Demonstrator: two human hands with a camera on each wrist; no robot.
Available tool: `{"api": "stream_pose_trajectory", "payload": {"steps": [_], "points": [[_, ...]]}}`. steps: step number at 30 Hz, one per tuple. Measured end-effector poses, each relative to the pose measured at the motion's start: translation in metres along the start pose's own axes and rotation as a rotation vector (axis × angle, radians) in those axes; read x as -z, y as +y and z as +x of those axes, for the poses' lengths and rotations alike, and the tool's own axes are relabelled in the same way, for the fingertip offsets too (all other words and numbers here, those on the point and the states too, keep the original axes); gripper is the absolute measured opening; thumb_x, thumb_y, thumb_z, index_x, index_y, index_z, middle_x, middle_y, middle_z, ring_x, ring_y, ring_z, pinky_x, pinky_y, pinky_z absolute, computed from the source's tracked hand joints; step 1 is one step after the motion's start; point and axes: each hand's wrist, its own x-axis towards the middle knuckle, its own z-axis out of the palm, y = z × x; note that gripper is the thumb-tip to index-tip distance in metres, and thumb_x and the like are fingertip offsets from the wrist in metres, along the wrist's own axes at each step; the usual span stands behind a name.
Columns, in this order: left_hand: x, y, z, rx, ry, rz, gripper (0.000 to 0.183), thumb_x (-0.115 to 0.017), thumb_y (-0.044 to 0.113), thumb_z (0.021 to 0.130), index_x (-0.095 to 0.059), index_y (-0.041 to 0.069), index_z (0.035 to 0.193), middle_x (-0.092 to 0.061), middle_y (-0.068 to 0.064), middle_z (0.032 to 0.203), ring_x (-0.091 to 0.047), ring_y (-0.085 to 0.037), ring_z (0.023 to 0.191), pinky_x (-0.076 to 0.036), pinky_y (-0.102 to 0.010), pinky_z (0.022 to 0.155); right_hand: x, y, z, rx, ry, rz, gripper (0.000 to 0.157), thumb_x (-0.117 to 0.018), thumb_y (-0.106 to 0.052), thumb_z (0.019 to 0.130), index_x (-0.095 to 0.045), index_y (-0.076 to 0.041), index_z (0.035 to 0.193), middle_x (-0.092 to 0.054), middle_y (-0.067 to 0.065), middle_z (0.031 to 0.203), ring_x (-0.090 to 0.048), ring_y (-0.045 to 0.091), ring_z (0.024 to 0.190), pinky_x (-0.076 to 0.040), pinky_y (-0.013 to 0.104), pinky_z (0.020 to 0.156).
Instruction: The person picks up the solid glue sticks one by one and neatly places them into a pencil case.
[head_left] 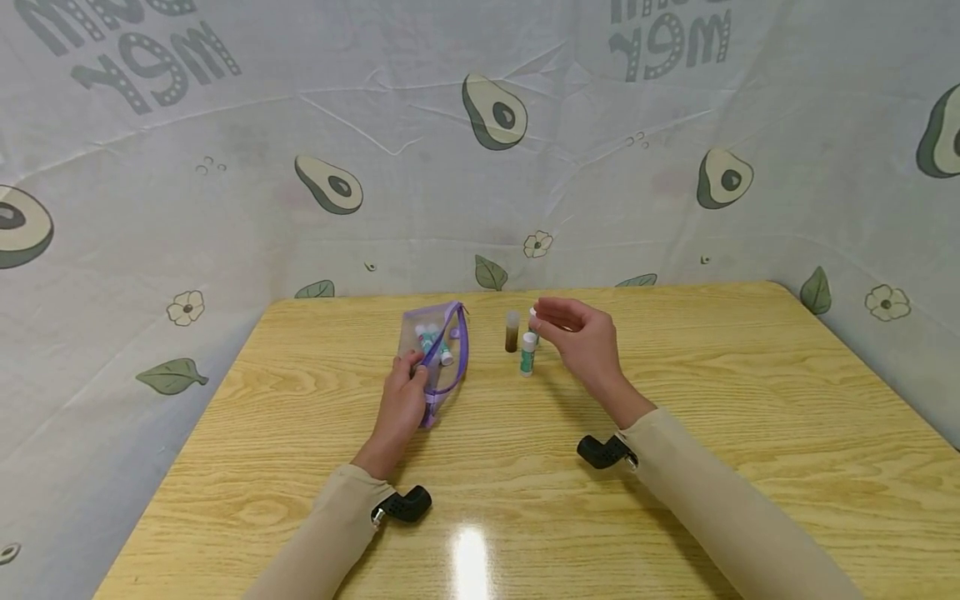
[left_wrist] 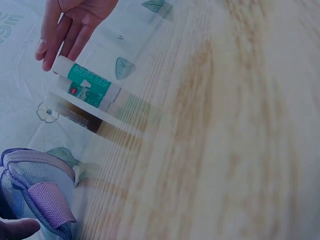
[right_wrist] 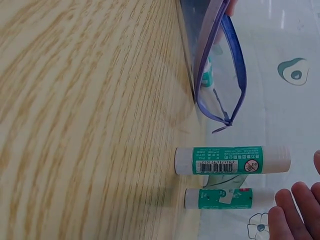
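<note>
My left hand (head_left: 405, 396) grips the near left edge of a clear mesh pouch (head_left: 411, 329) with a purple zipper. The pouch's mouth gapes to the right, and several green-and-white glue sticks (head_left: 446, 354) lie inside. To its right, a glue stick (head_left: 527, 358) stands upright on the table. Behind it stands a second glue stick (right_wrist: 225, 199), largely covered by my right hand (head_left: 583, 337) in the head view. The right fingers are loosely bent, fingertips right at that stick's white cap. An upright tube (head_left: 512, 335) with brown contents and a pale cap stands left of both sticks.
Everything stands on a light wood-grain table (head_left: 300, 467). A pale cloth (head_left: 420, 208) printed with avocados hangs along the back and sides. Each sleeve carries a black wrist camera (head_left: 408, 504).
</note>
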Motion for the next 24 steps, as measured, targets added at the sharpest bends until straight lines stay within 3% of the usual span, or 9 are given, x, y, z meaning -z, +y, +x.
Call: {"api": "stream_pose_trajectory", "payload": {"steps": [9, 13, 16, 21, 24], "points": [[0.0, -0.002, 0.002, -0.001, 0.003, 0.01, 0.053, -0.034, 0.025, 0.114, -0.042, 0.002, 0.161, -0.024, -0.015, 0.177, -0.002, -0.037, 0.168, -0.008, -0.059, 0.135, -0.003, 0.009, -0.001, -0.018, -0.038, -0.001, 0.041, -0.08, -0.02, 0.097, -0.072, -0.007, 0.135, -0.075, 0.014, 0.134, -0.071, 0.028, 0.126, -0.058, 0.014, 0.092], [0.0, -0.002, 0.002, -0.008, 0.001, 0.007, 0.053, -0.034, 0.024, 0.114, -0.041, 0.002, 0.161, -0.025, -0.016, 0.177, -0.002, -0.037, 0.168, -0.008, -0.059, 0.135, -0.005, 0.014, -0.005, -0.02, -0.069, -0.023, 0.041, -0.079, -0.018, 0.097, -0.072, -0.006, 0.136, -0.075, 0.015, 0.135, -0.07, 0.029, 0.128, -0.06, 0.029, 0.102], [0.0, -0.002, 0.002, -0.013, -0.003, 0.0, 0.053, -0.034, 0.024, 0.114, -0.04, 0.001, 0.162, -0.025, -0.016, 0.177, -0.001, -0.037, 0.168, -0.007, -0.058, 0.135, -0.007, 0.017, -0.008, -0.019, -0.079, -0.059, 0.041, -0.079, -0.018, 0.098, -0.072, -0.007, 0.136, -0.075, 0.014, 0.135, -0.07, 0.029, 0.128, -0.059, 0.034, 0.105], [0.0, -0.001, 0.002, -0.016, -0.005, -0.01, 0.053, -0.034, 0.025, 0.114, -0.04, 0.001, 0.162, -0.025, -0.017, 0.177, 0.0, -0.036, 0.168, -0.007, -0.058, 0.136, -0.008, 0.019, -0.011, -0.033, -0.093, -0.085, 0.043, -0.078, -0.017, 0.098, -0.07, -0.005, 0.138, -0.075, 0.016, 0.134, -0.071, 0.032, 0.126, -0.059, 0.018, 0.091], [0.0, -0.001, 0.002, -0.012, -0.006, -0.015, 0.053, -0.035, 0.025, 0.114, -0.04, 0.001, 0.162, -0.024, -0.017, 0.177, 0.0, -0.036, 0.168, -0.007, -0.058, 0.135, -0.008, 0.019, -0.012, -0.053, -0.11, -0.095, 0.042, -0.077, -0.016, 0.099, -0.07, -0.005, 0.139, -0.074, 0.018, 0.135, -0.07, 0.034, 0.126, -0.059, 0.018, 0.089]]}}
